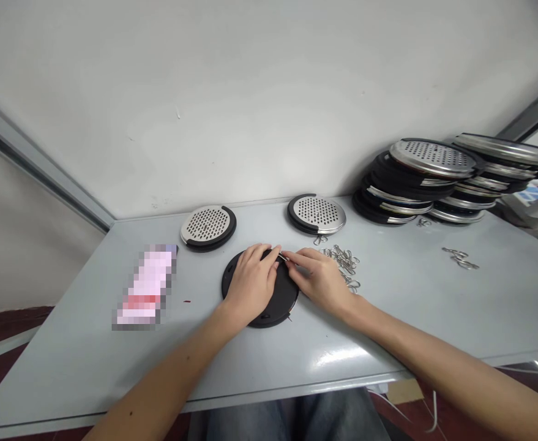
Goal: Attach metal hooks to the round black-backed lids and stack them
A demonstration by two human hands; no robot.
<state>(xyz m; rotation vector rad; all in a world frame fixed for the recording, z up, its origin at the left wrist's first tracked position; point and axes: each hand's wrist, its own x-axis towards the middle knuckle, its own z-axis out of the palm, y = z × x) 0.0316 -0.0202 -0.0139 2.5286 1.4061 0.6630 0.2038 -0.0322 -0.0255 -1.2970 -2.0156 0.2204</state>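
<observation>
Two hands (253,285) (320,280), one black disc (281,301), two unstacked far perforated discs (208,225) (318,212), two right-side disc stacks (406,184) (502,150), one pixelated rectangle (147,285)

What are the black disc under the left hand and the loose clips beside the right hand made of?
The black disc: perhaps plastic or rubber, given its dark, matte face. The loose clips: likely bent metal wire, from their thin, silvery, shiny loops.

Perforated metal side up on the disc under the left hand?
No, the disc under the left hand shows a black face upward.
</observation>
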